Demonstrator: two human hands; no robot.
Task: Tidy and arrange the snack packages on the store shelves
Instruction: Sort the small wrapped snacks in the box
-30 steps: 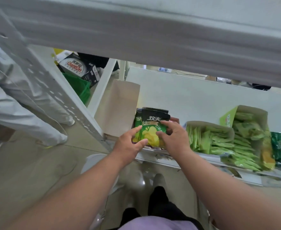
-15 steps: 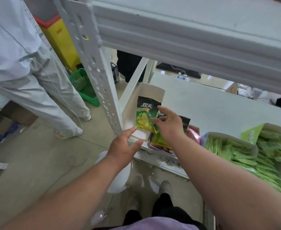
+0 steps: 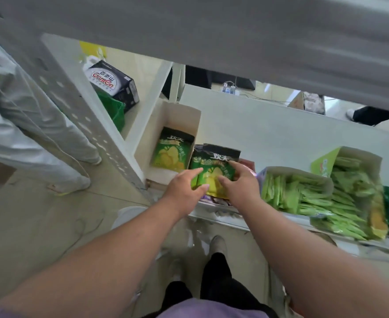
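My left hand point(image 3: 184, 191) and right hand point(image 3: 240, 184): both grip the front green-and-black chip packet point(image 3: 214, 171), fingers curled on its lower half, one at each side. Packet stands upright at the front edge of the white shelf point(image 3: 269, 138), first in a short row of like packets. Second chip packet point(image 3: 171, 149): alone inside the open cardboard box point(image 3: 189, 115) just to the left. Right of my hands: two display cartons of light-green sachets point(image 3: 303, 196). Beyond the shelf upright point(image 3: 92, 125): a green basket point(image 3: 112, 109) on the floor.
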